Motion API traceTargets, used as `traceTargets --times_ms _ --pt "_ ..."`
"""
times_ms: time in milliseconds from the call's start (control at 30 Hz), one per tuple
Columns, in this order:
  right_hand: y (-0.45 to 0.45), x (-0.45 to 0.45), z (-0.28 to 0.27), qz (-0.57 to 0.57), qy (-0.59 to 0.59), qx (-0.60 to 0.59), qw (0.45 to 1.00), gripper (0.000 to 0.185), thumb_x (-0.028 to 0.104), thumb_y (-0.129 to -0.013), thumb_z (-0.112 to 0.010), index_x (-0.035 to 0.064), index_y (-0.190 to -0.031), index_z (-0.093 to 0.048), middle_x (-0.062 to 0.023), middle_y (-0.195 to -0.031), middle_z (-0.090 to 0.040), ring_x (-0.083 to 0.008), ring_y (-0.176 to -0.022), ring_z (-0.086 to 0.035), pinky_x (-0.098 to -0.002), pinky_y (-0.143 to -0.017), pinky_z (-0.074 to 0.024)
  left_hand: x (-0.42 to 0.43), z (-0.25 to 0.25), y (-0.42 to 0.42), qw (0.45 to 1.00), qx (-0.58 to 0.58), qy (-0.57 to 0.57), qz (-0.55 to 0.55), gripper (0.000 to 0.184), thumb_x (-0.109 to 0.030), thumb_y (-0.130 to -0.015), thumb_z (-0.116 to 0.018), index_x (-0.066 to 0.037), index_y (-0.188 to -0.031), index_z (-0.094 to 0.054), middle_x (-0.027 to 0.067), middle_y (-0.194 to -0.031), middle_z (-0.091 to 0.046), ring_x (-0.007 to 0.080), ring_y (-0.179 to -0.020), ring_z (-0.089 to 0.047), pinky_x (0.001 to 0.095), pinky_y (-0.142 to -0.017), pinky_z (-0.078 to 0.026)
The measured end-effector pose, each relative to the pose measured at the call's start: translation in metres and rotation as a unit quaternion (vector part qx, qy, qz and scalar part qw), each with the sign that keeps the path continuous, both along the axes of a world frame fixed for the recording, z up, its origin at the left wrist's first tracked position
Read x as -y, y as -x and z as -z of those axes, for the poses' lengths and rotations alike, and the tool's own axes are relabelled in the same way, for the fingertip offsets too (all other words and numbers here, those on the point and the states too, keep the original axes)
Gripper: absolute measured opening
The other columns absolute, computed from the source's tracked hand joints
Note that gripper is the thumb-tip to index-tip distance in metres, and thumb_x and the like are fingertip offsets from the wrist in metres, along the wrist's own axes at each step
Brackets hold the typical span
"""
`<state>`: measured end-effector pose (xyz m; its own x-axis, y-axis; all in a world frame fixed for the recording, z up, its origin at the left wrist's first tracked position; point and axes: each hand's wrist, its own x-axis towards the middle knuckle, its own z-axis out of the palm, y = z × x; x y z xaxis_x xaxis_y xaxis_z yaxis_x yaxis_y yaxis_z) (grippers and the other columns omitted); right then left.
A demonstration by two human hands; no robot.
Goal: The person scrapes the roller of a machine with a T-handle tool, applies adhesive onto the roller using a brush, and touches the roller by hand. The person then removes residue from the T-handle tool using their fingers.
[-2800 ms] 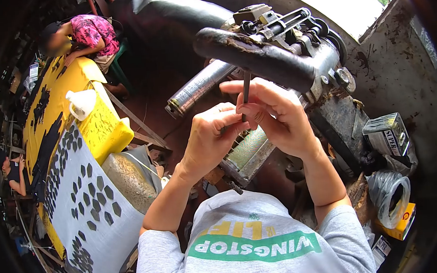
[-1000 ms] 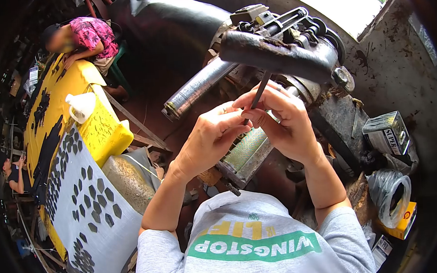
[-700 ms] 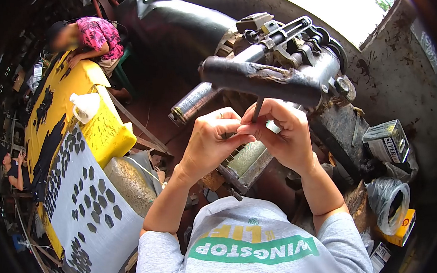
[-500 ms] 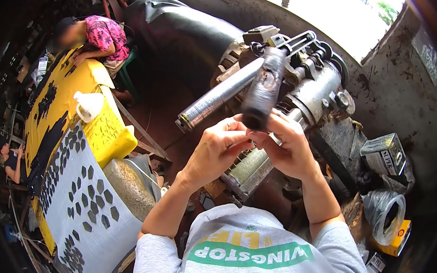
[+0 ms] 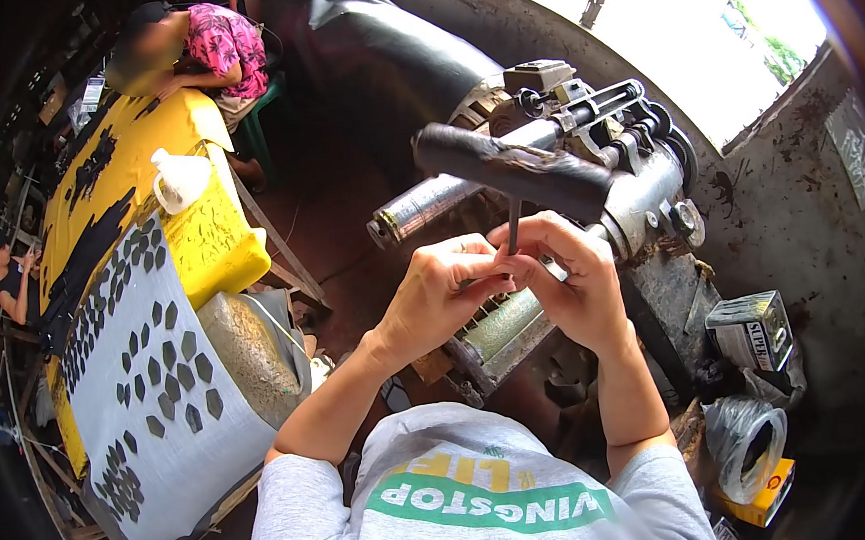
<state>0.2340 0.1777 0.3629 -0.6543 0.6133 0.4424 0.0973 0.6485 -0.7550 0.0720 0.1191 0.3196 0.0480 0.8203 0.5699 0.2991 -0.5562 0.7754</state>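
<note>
A dark T-shaped tool stands up from my fingertips. Its thick, worn black cylinder lies crosswise and is partly blurred, and a thin metal rod runs down from its middle. Around the lower end of that rod, my right hand is closed with thumb and fingers. My left hand pinches at the same spot, its fingertips meeting those of the right. The rod's very end is hidden between the fingers. Just beyond and below the hands is a metal machine with a long shiny cylindrical arm.
Left of me, many dark five-sided pieces lie on a pale sheet beside yellow material and a white jug. A person in a pink shirt leans over it; another person is farther left. Boxes stand at right.
The black cylinder has turned from pointing toward me to lying crosswise, exposing the rod. My hands stay together in nearly the same place. The view has shifted slightly.
</note>
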Motion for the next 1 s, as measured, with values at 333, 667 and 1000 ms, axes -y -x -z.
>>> traceTargets --times_ms 333,667,1000 --pt "0.007 0.004 0.003 0.02 0.054 -0.031 0.998 0.018 -0.006 -0.079 -0.065 0.0004 -0.095 -0.06 -0.0061 -0.076 -0.06 -0.0139 -0.065 -0.06 -0.0269 -0.059 -0.0482 0.006 -0.001 0.003 0.998 0.013 0.062 0.002 0.027 -0.003 -0.073 -0.076 -0.005 -0.099 -0.07 0.0084 -0.086 -0.068 0.0181 -0.078 -0.065 0.0273 -0.07 -0.051" --pt "0.0 0.0 -0.004 -0.006 0.062 0.001 0.998 0.021 -0.006 -0.086 -0.059 0.0007 -0.105 -0.061 -0.006 -0.079 -0.063 -0.011 -0.072 -0.063 -0.0238 -0.064 -0.0505 -0.005 0.014 -0.003 0.999 0.032 0.014 -0.005 0.027 -0.007 -0.077 -0.073 -0.006 -0.103 -0.07 0.0131 -0.083 -0.066 0.0232 -0.07 -0.065 0.0306 -0.066 -0.05" --pt "0.002 0.0 0.005 0.003 0.106 -0.056 0.993 0.019 -0.009 -0.083 -0.063 -0.0017 -0.098 -0.055 -0.004 -0.075 -0.063 -0.0077 -0.067 -0.063 -0.021 -0.058 -0.0501 0.002 -0.001 -0.001 0.994 0.063 0.093 0.001 0.027 -0.006 -0.074 -0.075 -0.004 -0.1 -0.071 0.0125 -0.086 -0.069 0.0215 -0.075 -0.067 0.0276 -0.069 -0.052"
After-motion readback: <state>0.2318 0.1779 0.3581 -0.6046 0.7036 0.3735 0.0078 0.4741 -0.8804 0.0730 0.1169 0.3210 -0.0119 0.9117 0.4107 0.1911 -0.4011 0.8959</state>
